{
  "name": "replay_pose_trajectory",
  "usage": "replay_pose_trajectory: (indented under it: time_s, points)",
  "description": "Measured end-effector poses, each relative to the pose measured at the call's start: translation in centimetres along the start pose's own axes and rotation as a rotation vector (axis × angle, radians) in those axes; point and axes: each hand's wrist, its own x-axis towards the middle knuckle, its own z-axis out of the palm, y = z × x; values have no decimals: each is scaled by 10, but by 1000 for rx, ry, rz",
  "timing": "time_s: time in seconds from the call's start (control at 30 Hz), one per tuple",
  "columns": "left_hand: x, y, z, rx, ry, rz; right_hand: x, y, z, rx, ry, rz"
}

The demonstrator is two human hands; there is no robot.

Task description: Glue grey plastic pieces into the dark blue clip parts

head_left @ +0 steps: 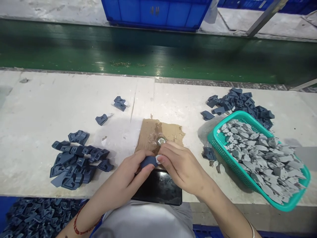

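Between the thumb and fingers of my left hand (pixel 135 168) is a dark blue plastic part (pixel 148 161). My right hand (pixel 182 163) pinches a small light grey plastic piece (pixel 158 159) against the right end of that part; how far the two are joined is hidden by my fingers. Both hands are closed, over the near edge of a torn piece of cardboard (pixel 143 134). On the cardboard, just beyond my right fingers, lies a small shiny round thing (pixel 161 141). A black phone-like slab (pixel 160 188) lies below my hands at the table's near edge.
A green basket (pixel 244 172) of grey pieces overhangs the table edge at right. Blue parts (pixel 241 102) lie behind it; another pile (pixel 76 158) is at left. A bin of blue parts (pixel 42 218) sits lower left. Beyond runs a green conveyor belt (pixel 79 49) with a blue crate (pixel 158 13) behind.
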Motion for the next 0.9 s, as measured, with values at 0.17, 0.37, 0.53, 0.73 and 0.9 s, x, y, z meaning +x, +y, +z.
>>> replay_pose_trajectory:
  time_s: [0.17,0.37,0.53,0.73,0.9]
  points:
    - [3,0,3,-115,-4,-15,-4,-4,7,-80,50,-27]
    - [8,1,4,-314,-112,16,-8,-19,-1,-181,82,30]
    - [9,0,1,-432,-176,-87,-6,-21,-1,-215,97,18]
    - [0,7,-6,-242,-167,-86,-7,-19,-15,-5,54,158]
    - [-7,8,-41,167,252,-32,-45,16,-71,-382,336,552]
